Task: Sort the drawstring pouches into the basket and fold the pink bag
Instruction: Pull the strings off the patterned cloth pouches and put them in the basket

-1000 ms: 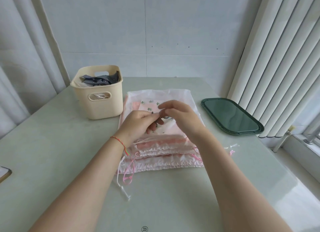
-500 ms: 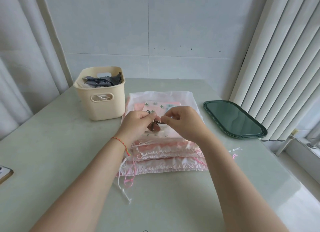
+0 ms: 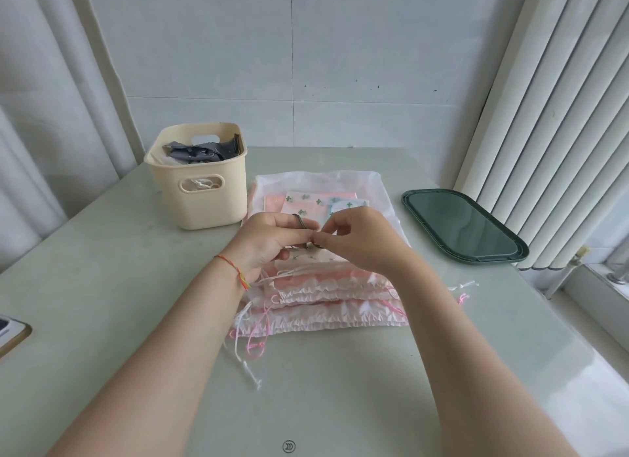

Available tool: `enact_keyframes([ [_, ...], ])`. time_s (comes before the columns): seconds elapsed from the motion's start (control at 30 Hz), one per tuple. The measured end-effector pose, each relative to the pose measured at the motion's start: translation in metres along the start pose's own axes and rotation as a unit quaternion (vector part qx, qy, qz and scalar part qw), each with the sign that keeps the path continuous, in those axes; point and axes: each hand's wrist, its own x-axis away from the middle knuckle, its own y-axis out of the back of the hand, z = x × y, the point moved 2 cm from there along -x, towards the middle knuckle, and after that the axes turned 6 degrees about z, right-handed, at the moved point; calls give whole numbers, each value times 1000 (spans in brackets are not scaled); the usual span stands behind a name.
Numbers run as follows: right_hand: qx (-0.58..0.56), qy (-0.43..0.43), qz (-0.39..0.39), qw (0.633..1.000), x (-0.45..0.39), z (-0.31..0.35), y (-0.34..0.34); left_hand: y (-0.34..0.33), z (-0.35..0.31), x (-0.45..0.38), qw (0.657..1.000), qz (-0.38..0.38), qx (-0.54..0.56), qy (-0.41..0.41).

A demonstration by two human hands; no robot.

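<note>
A stack of pink and white drawstring pouches lies on the table in front of me, ruffled tops toward me, cords trailing off the near left. On top sits a small pink pouch with green prints. My left hand and my right hand meet above the stack, fingertips pinched on a thin dark cord that loops up between them. A cream basket with grey pouches inside stands to the left of the stack.
A dark green oval tray lies at the right, near the vertical blinds. A flat device with a wooden edge pokes in at the left table edge. The wall and curtains close the far side.
Both hands stayed together over the stack, working the dark cord between the fingertips. The view shifted slightly; the pouches and basket did not move.
</note>
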Motion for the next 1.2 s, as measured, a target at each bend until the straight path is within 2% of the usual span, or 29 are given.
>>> enact_keyframes([
  [0.13,-12,37,-75,996,-1,-2,2,0,-1,0,1000,-4,-11,-23],
  [0.3,-99,27,-32,994,-2,-1,-7,-2,-2,1,997,-5,-46,-60],
  [0.43,-129,6,-47,990,-4,-4,-15,-3,-4,-1,983,-86,-99,-130],
  [0.57,-202,-19,-56,978,-5,-4,-15,-5,-1,-4,965,-119,-160,-168],
  [0.63,-245,-33,-52,967,-6,-4,-15,-5,1,-5,962,-128,-168,-170],
  [0.87,-262,-34,-48,963,-7,-7,-14,-6,3,-5,964,-122,-167,-165],
  [1.0,-267,-48,-40,962,-8,-9,-15,-9,1,-4,976,-106,-128,-143],
  [1.2,-279,-45,-54,958,-6,-9,-12,-5,0,-3,983,-121,-74,-119],
])
